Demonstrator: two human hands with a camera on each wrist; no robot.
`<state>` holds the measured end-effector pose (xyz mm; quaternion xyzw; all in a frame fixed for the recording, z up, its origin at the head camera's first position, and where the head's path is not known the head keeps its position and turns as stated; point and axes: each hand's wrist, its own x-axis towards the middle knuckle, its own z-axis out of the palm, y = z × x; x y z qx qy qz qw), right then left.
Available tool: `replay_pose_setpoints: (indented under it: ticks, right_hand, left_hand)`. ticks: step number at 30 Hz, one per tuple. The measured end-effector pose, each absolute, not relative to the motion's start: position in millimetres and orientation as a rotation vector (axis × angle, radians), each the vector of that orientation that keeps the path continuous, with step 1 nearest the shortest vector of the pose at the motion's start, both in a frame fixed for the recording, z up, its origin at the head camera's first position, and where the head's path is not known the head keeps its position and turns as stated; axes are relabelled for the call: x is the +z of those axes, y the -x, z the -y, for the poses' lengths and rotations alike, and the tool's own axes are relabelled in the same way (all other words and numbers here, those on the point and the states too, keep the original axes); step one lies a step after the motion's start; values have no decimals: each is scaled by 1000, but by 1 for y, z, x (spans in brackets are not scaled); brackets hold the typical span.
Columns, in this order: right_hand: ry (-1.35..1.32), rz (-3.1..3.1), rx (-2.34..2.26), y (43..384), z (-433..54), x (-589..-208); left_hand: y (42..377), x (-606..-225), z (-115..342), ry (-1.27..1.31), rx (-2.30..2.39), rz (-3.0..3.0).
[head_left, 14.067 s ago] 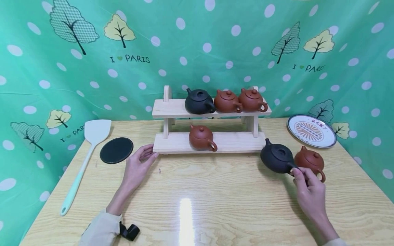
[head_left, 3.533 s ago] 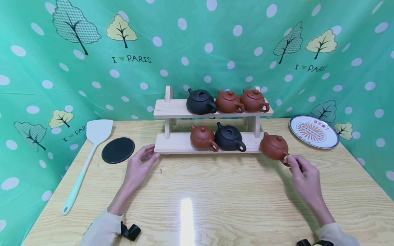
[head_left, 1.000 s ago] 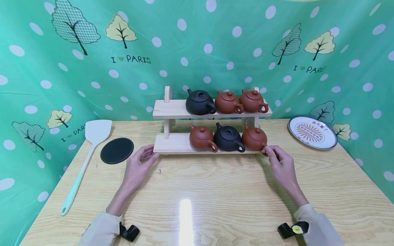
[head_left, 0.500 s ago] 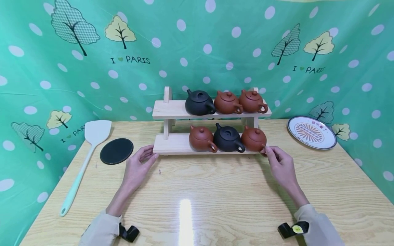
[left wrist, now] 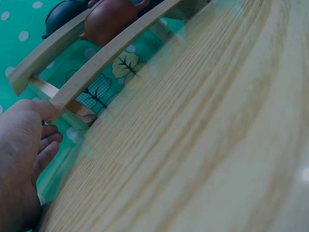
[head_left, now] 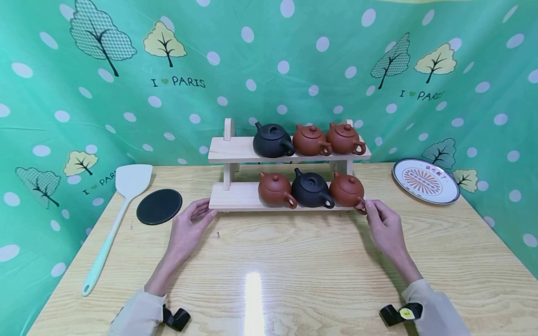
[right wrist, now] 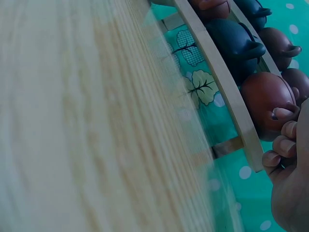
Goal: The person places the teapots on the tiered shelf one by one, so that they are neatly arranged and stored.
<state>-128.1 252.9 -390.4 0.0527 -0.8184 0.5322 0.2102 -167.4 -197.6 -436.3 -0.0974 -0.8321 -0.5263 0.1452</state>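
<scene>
A two-tier wooden display rack [head_left: 235, 196] stands at the back of the table. My left hand [head_left: 191, 228] grips the left end of its lower board, thumb at the front corner; the left wrist view shows the other fingers curled beneath. On the lower board sit a brown teapot [head_left: 274, 189], a black teapot [head_left: 310, 189] and, rightmost, another brown teapot [head_left: 346, 190]. My right hand [head_left: 386, 228] is at that rightmost teapot's handle. In the right wrist view its fingers [right wrist: 285, 146] are curled, one fingertip at the handle loop; the thumb is hidden there.
A black teapot [head_left: 272, 140] and two brown teapots [head_left: 310, 141] line the upper board. On the left lie a white spatula [head_left: 133, 179] with a pale green handle and a black round mat [head_left: 159, 206]. A patterned plate [head_left: 426, 181] rests back right, before a green curtain [head_left: 269, 70].
Since the earliest frame, my right hand has put a black teapot and then a brown one on the lower board. Over the last half second its fingertips shifted slightly at the handle. My left hand stayed put.
</scene>
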Motion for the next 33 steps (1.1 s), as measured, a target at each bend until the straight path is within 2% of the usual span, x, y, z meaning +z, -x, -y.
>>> replay_pose_setpoints:
  ticks: [5, 18, 33]
  right_hand:
    - [-68, 2284, 1466, 134, -263, -405]
    - [-30, 2305, 1358, 122, -285, -410]
    - [-154, 2458, 970, 109, -318, -407]
  left_hand:
    - [167, -436, 198, 275, -1519, 2400]
    - [169, -437, 198, 263, -1555, 2405]
    - [166, -430, 200, 273, -1574, 2332]
